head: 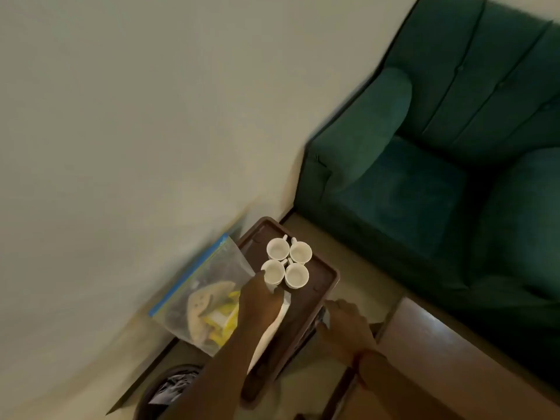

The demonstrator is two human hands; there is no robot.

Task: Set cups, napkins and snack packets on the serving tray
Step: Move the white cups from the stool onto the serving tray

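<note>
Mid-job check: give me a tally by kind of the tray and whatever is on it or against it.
Brown tray: 1
White cups on it: 4
White napkin strip on it: 1 (layers unclear)
Zip bag of snacks at its left edge: 1
Total: 7

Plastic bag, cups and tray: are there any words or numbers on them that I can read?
No words or numbers can be read anywhere in this picture.
On the plastic bag: a blue zip strip, no print seen.
On the yellow packets inside it: too blurred to read.
On the cups: plain white, no writing.
On the tray: plain brown, no label.
On the napkin: plain white.
</note>
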